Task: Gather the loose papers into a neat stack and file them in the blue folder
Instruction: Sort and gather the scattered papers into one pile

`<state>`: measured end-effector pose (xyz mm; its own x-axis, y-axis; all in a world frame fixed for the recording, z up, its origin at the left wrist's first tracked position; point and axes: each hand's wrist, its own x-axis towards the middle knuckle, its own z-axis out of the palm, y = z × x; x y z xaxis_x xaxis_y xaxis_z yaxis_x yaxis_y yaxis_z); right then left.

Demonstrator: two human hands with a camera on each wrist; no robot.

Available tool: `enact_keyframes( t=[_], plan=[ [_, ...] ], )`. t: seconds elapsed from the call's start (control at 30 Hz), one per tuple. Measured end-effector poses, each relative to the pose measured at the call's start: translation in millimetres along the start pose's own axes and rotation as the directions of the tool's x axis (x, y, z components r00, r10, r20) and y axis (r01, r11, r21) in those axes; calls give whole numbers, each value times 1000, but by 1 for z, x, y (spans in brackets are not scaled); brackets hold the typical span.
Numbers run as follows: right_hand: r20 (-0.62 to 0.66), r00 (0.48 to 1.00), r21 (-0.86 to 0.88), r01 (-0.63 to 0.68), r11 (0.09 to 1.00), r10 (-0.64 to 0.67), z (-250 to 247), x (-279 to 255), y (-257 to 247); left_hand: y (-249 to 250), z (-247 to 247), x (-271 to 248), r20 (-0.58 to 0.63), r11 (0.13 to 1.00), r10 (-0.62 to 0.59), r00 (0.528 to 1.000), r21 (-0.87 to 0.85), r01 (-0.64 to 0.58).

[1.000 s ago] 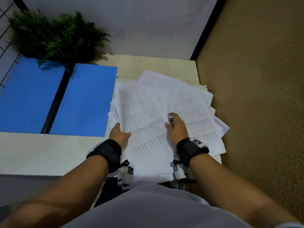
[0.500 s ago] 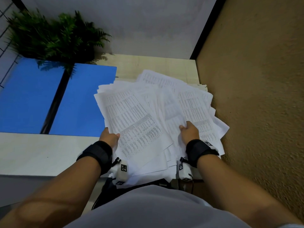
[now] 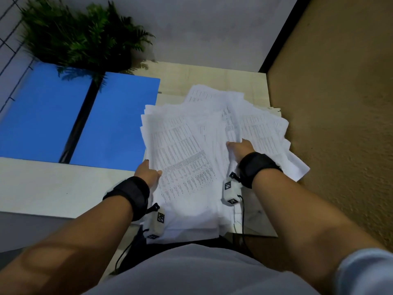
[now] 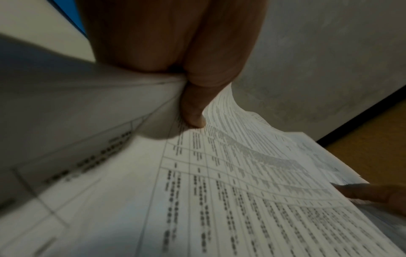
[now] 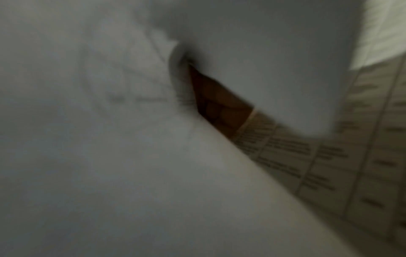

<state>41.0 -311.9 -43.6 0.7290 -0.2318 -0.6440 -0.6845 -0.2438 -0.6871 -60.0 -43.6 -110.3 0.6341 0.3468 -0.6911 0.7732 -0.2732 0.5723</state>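
I see the papers bunched on the right end of the bench, their near edge hanging over its front lip. My left hand grasps the pile's left edge: in the left wrist view the thumb presses down on the printed top sheet, while the fingers are hidden under the sheets. My right hand is at the right half of the pile, thumb on top; its fingers seem tucked beneath the upper sheets, though the right wrist view is too blurred to be sure, so I cannot tell its grip for certain.

Against half a second ago, the left bundle has swung back rightward off the folder and now lies just beside its right edge, less fanned than before. A second ago the left hand was nearer the pile's middle and the right hand lay flat on top; now both are at the sides. The right hand has moved further up the pile.

The folder lies open and flat on the bench, left of the papers. A fern stands at its far edge.
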Motion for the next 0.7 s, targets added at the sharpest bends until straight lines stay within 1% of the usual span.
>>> enact_keyframes(
  t=[0.03,0.1,0.13,0.17,0.2,0.23,0.3,0.33,0.37,0.4,0.43,0.5,0.53,0.57,0.63,0.7],
  plan=[
    [-32,999,-13,-24,1000,24,1,1,-2,-2,0,1,6,1000,1,1000,-15,-1],
    [-82,997,8,9,1000,-9,0,3,-5,1,-1,-6,0,997,7,1000,-75,-7],
    [-120,991,10,65,998,-63,-4,1,-8,0,-1,-8,-16,995,13,1000,-104,-15],
    [-180,973,-30,144,989,-147,-10,-5,-14,-1,0,-11,-24,990,17,1000,-143,-20],
    [-245,937,-99,233,968,-250,-18,-12,-21,0,0,-13,-24,980,28,999,-196,-32],
    [-291,882,-169,333,928,-370,-28,-23,-29,-1,0,-13,-14,971,32,999,-236,-35],
    [-348,733,-274,517,811,-585,-50,-48,-48,3,-2,-15,19,958,49,999,-283,-41],
    [-368,655,-308,583,751,-660,-61,-58,-57,5,-3,-14,30,955,66,997,-292,-55],
    [-388,593,-321,631,707,-706,-71,-67,-65,8,-3,-14,49,956,79,996,-286,-62],
    [-406,541,-323,669,670,-736,-79,-77,-71,11,-3,-16,66,961,83,994,-270,-63],
    [-413,505,-309,705,638,-758,-86,-87,-76,15,-1,-17,70,965,93,993,-252,-73],
    [-422,459,-246,772,586,-782,-95,-106,-80,20,4,-20,81,969,109,991,-230,-87],
    [-423,467,-211,783,586,-777,-95,-111,-79,21,7,-21,81,968,117,990,-231,-96],
    [-408,502,-173,778,604,-763,-94,-115,-75,23,8,-24,84,967,123,989,-236,-100],
    [-321,632,-108,715,690,-705,-85,-113,-60,28,9,-32,77,965,135,988,-235,-113],
    [-208,742,-82,636,767,-638,-75,-106,-38,32,7,-42,79,966,139,987,-229,-117]
  ],
)
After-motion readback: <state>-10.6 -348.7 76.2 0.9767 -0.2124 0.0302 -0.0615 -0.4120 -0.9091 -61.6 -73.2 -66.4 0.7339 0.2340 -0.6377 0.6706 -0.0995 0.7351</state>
